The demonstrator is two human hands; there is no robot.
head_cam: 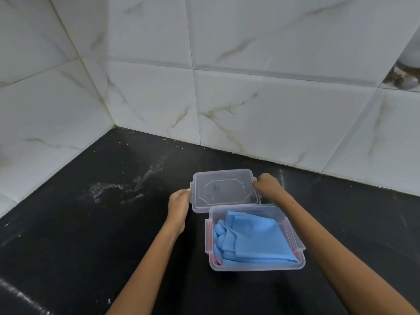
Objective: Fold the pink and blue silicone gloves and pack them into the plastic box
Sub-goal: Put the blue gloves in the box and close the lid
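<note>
A clear plastic box [256,267] stands on the black counter, open at the top. Folded blue silicone gloves [254,241] fill it, and slivers of pink glove [219,261] show beneath them along the walls. Just behind the box lies its clear lid [225,188], flat on the counter. My left hand [178,204] grips the lid's left edge. My right hand [268,184] grips the lid's right edge at the clip.
The black counter [113,223] runs into a corner of white marble-look wall tiles [250,98] behind and to the left. A pale dusty smear [122,187] marks the counter left of the lid.
</note>
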